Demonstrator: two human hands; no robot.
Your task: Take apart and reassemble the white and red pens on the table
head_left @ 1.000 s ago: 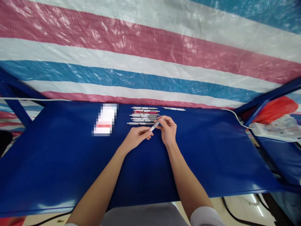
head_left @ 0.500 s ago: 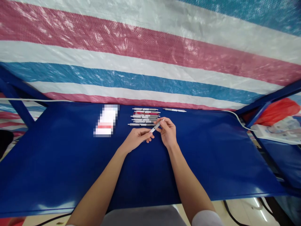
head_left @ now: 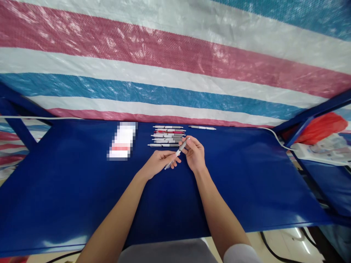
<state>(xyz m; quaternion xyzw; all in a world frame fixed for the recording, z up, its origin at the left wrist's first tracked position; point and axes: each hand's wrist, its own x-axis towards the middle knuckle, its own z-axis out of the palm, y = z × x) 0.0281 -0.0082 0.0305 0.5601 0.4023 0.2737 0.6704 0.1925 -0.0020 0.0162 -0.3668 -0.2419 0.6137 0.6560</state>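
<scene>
Between my two hands a white and grey pen (head_left: 178, 152) is held at a slant above the blue table (head_left: 90, 193). My left hand (head_left: 161, 162) is closed on its lower, white part, with the clip end sticking out below the fingers. Around the upper, grey part, near the tip, the fingers of my right hand (head_left: 195, 151) are closed. Just beyond my hands, several pens (head_left: 168, 136) lie side by side in a stack of rows, one of them red. A single pen (head_left: 202, 128) lies apart to the right, near the table's back edge.
A blurred-out white item (head_left: 122, 140) lies left of the pens. Behind the table hangs a striped tarp (head_left: 164, 69). Blue frame posts (head_left: 19, 126) stand at both sides. On the right are a red bag (head_left: 325, 128) and a white tray (head_left: 309, 152).
More of the pen's lower end now shows below my left hand, and the pen is tilted more steeply. Both hands stay in nearly the same place.
</scene>
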